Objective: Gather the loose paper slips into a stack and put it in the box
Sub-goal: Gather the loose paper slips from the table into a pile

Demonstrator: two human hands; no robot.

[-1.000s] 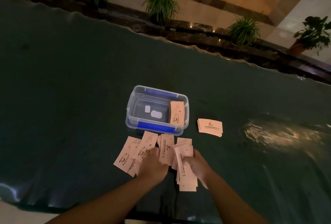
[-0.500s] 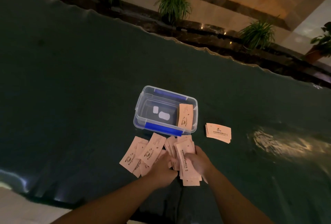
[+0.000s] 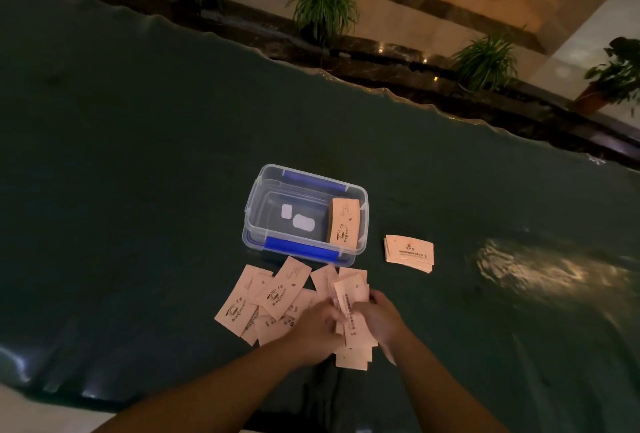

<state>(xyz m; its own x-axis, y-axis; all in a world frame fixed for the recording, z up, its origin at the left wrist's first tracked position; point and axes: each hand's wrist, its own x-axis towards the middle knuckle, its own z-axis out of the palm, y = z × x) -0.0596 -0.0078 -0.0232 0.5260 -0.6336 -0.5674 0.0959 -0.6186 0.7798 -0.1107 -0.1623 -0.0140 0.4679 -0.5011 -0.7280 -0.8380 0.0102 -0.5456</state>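
Pale pink paper slips (image 3: 273,297) lie fanned out on the dark green table cover, just in front of a clear plastic box (image 3: 254,210) with blue clips. One stack of slips (image 3: 343,223) leans inside the box at its right end. My right hand (image 3: 381,318) grips a bunch of gathered slips (image 3: 353,321). My left hand (image 3: 317,327) meets it, fingers pinching a slip onto that bunch. A neat separate stack (image 3: 410,252) lies to the right of the box.
The green cover (image 3: 138,155) spreads wide to the left and right of the box, with a shiny patch at the right. Beyond its far edge stand potted plants (image 3: 323,4) on a dark ledge. The near table edge is just below my forearms.
My left hand has moved right from the fanned slips to the bunch in my right hand. The bunch has grown and the loose slips on the right have been drawn together.
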